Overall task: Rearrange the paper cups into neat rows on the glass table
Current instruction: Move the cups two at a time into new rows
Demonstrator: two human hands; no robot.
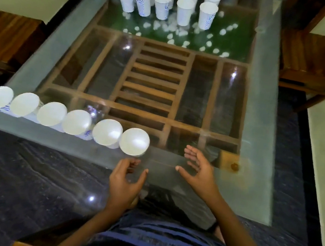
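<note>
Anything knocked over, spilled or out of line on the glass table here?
Nothing toppled or spilled. The near row of six cups stands tight along the edge of the glass table. The far group is uneven: its left cups crowd together, the right columns stand apart. The left hand and right hand hold nothing.

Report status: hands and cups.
Both open, empty: left hand, right hand. Six cups in near row, other cups bunched at far end. Nothing in the way.
</note>
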